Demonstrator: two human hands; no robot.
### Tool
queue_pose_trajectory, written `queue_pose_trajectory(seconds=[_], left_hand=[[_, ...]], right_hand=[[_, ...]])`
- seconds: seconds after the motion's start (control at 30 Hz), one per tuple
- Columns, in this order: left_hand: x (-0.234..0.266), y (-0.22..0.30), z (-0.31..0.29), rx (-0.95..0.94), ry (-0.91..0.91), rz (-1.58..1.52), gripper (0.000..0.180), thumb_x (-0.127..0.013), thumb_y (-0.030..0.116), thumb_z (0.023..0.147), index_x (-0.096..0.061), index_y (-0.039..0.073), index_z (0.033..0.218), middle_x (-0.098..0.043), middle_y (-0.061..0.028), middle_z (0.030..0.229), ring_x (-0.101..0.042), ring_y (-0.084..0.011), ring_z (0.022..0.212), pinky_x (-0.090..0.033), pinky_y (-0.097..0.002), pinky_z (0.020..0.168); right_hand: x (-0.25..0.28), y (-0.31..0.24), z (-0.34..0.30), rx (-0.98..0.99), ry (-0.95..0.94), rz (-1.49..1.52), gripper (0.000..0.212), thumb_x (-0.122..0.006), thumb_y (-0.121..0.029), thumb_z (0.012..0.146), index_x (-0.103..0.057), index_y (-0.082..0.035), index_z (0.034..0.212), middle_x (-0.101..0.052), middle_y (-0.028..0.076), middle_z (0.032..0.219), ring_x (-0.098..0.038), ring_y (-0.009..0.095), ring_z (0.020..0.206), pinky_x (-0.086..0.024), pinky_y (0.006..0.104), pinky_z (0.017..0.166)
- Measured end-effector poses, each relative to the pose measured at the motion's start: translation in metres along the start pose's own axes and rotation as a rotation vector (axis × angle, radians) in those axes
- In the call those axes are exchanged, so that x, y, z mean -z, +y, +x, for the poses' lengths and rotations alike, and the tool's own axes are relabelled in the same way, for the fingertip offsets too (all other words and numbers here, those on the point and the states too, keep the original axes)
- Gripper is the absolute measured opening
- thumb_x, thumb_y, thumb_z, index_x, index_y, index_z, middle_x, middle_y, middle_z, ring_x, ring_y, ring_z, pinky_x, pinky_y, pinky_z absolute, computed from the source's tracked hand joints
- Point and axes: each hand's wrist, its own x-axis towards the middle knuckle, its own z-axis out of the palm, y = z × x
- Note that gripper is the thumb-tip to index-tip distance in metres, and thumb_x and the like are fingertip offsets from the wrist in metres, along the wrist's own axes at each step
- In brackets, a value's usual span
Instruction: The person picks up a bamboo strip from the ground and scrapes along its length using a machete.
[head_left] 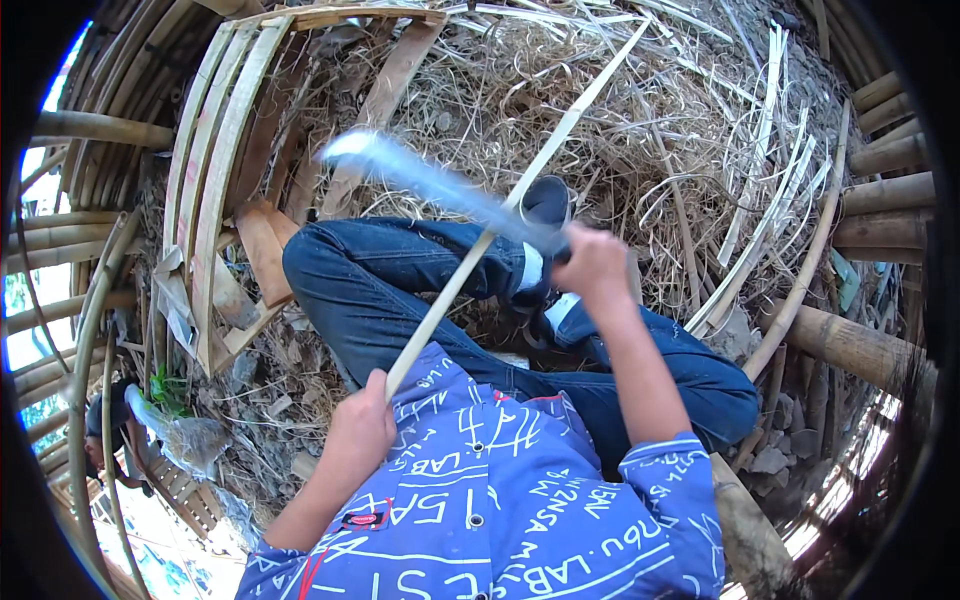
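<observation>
My left hand (pixel 362 424) is closed around the lower end of a long, pale bamboo strip (pixel 438 305), close to my shirt. From there the strip slants up and to the right, over my legs. In my right hand (pixel 596 265) is the handle of a machete (pixel 420 181). Its wide blade points to the upper left, smeared by motion. The blade crosses the strip near my shoe; whether the two touch, I cannot tell.
Thin bamboo shavings (pixel 610 130) cover the ground ahead. A slatted wooden crate (pixel 210 180) stands at left. Split strips (pixel 765 240) and thick bamboo poles (pixel 850 345) lie at right. My legs in jeans (pixel 350 285) are folded before me. Another person (pixel 115 425) is at far left.
</observation>
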Motion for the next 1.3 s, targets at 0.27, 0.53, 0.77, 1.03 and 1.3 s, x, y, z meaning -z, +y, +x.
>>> queue_pose_trajectory(seconds=[0.27,0.53,0.77,1.03,1.3], left_hand=[[-0.01,-0.002,-0.005,-0.015,-0.011,-0.011,0.014,-0.055,0.003,0.086,-0.044,0.001,0.094,-0.056,-0.026,0.064,-0.057,-0.0466,0.063,-0.044,-0.0547,0.057],[0.001,0.008,0.012,0.007,0.003,0.012,0.016,-0.057,0.002,0.083,-0.043,-0.002,0.09,-0.058,-0.0265,0.067,-0.06,-0.0457,0.066,-0.047,-0.0529,0.06],[0.002,0.02,0.018,0.011,0.039,0.037,0.014,-0.056,0.005,0.085,-0.047,-0.002,0.093,-0.058,-0.0273,0.069,-0.059,-0.0455,0.067,-0.047,-0.0532,0.062],[-0.007,0.004,0.016,-0.022,-0.014,0.055,0.019,-0.054,0.005,0.083,-0.052,-0.005,0.098,-0.059,-0.029,0.074,-0.059,-0.0457,0.071,-0.047,-0.0537,0.068],[-0.004,0.008,0.015,-0.046,0.039,0.06,0.017,-0.052,-0.001,0.082,-0.046,-0.006,0.097,-0.06,-0.0265,0.069,-0.062,-0.0444,0.066,-0.05,-0.0516,0.058]], right_hand=[[0.017,0.107,0.047,-0.362,0.1,0.001,0.02,-0.061,-0.018,0.069,-0.066,-0.005,0.085,-0.068,0.02,0.087,-0.066,0.037,0.086,-0.052,0.0482,0.078],[-0.014,0.013,-0.013,-0.23,0.058,0.406,0.019,-0.063,-0.018,0.071,-0.065,-0.004,0.083,-0.066,0.024,0.078,-0.064,0.043,0.079,-0.051,0.0503,0.073],[0.0,-0.09,-0.084,0.169,-0.243,0.488,0.023,-0.067,-0.022,0.067,-0.06,-0.004,0.08,-0.064,0.022,0.069,-0.065,0.04,0.07,-0.052,0.0497,0.066],[0.002,-0.104,-0.094,0.219,-0.237,0.359,0.023,-0.067,-0.023,0.063,-0.056,-0.005,0.074,-0.064,0.019,0.067,-0.065,0.038,0.066,-0.051,0.0474,0.061],[-0.012,-0.074,-0.076,0.203,-0.058,0.264,0.02,-0.067,-0.018,0.06,-0.054,-0.008,0.071,-0.062,0.012,0.067,-0.063,0.035,0.064,-0.049,0.0458,0.057]])
